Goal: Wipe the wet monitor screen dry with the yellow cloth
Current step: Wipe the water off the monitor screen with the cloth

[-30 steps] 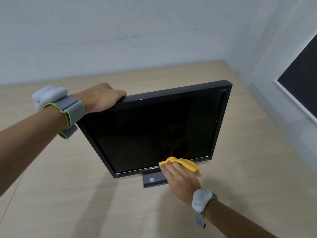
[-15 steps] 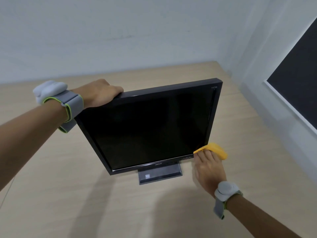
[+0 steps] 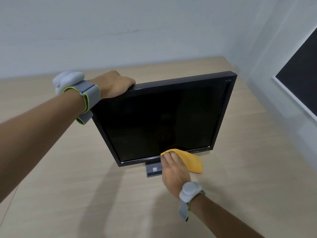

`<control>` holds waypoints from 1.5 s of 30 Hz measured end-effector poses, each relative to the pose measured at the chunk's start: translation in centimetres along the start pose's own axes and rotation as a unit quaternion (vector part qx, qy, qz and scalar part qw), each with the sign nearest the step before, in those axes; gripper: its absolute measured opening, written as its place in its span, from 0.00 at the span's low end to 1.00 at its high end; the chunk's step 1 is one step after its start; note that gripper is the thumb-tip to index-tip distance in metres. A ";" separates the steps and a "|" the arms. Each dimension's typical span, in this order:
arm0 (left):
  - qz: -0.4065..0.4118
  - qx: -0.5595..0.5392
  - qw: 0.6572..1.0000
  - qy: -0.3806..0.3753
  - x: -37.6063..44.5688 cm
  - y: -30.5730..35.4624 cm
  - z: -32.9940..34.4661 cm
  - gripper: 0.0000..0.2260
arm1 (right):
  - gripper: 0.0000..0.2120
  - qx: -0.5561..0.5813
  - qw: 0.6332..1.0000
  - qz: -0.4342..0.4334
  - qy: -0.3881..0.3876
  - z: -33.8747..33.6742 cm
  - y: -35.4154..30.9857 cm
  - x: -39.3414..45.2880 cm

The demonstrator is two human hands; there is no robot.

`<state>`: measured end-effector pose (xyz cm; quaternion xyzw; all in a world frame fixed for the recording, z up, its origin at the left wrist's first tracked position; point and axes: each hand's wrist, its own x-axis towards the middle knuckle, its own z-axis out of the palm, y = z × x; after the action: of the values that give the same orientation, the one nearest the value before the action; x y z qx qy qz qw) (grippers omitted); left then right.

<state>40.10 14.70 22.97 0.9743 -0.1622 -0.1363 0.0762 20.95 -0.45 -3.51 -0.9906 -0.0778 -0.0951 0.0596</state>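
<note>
The right hand (image 3: 175, 170) and yellow cloth (image 3: 192, 161) hide part of the monitor (image 3: 163, 117)'s lower bezel and stand (image 3: 153, 170).

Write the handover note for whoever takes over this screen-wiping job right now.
Left hand: gripping the top left corner of the black flat-panel monitor, steadying it on the light wooden table.
Right hand: pressing the crumpled yellow cloth against the screen's bottom edge, right of centre, above the stand.
Done: cannot tell; no droplets are visible on the dark glass.
Left: probably continue strokes along the bottom strip and lower corners, then check for streaks.
</note>
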 end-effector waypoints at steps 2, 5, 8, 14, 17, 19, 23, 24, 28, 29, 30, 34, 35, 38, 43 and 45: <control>0.002 0.008 1.000 0.002 0.0 0.2 -0.1 0.14 | 0.12 0.014 1.000 -0.008 -0.009 0.3 -2.3 0.6; 0.001 0.026 1.000 -0.001 -0.3 -0.3 0.1 0.14 | 0.14 0.045 0.998 -0.025 -0.024 0.8 -6.4 1.6; 0.007 0.032 0.999 0.001 -0.4 0.4 -0.1 0.11 | 0.13 0.070 0.996 -0.032 -0.044 0.9 -9.4 2.5; 0.014 0.035 0.999 0.002 -0.2 0.8 -0.3 0.10 | 0.10 0.078 0.994 -0.052 -0.055 1.1 -11.9 3.4; 0.022 0.044 0.999 0.003 -0.1 1.1 -0.6 0.10 | 0.18 0.047 0.995 -0.075 -0.044 0.9 -10.5 3.1; 0.021 0.052 0.998 -0.003 -0.2 1.0 -0.6 0.11 | 0.19 0.035 0.996 -0.074 -0.040 0.5 -9.0 2.8; 0.017 0.025 1.000 0.000 -0.3 0.7 -0.3 0.10 | 0.22 -0.007 0.997 -0.058 -0.045 -0.8 -3.2 0.6; 0.015 0.017 1.000 -0.001 -0.3 0.7 -0.3 0.10 | 0.25 -0.020 0.998 -0.044 -0.050 -1.1 -1.2 0.0; 0.007 0.005 1.000 0.000 -0.4 1.3 -0.4 0.12 | 0.21 -0.062 0.996 0.038 -0.044 -3.2 6.2 -2.3; 0.004 -0.001 1.000 0.000 -0.4 0.9 -0.5 0.13 | 0.20 -0.069 0.995 0.054 -0.042 -3.6 7.7 -2.6; -0.001 -0.003 1.000 0.001 -0.3 0.5 -0.5 0.14 | 0.21 -0.076 0.994 0.063 -0.042 -3.9 9.3 -2.9; -0.013 -0.010 1.000 0.005 -0.6 0.4 -0.2 0.15 | 0.21 -0.125 0.988 0.077 -0.052 -4.1 12.3 -4.2; -0.012 -0.015 1.000 0.008 -0.6 0.4 -0.2 0.15 | 0.21 -0.120 0.988 0.088 -0.051 -4.0 12.1 -4.2; -0.014 -0.020 1.000 0.008 -0.6 0.3 -0.2 0.16 | 0.14 -0.087 0.988 0.125 -0.032 -3.9 10.9 -3.4; -0.014 -0.028 0.999 0.023 -0.5 0.5 -0.1 0.14 | 0.11 -0.022 0.988 0.147 -0.051 -4.1 9.6 -2.5; -0.010 -0.025 0.999 0.024 -0.5 0.4 -0.1 0.14 | 0.13 0.003 0.991 0.124 -0.052 -3.8 8.2 -2.5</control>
<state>39.51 14.50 23.26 0.9768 -0.1466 -0.1176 0.1030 19.21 -9.38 -1.15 -0.9961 0.0421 -0.0351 0.0695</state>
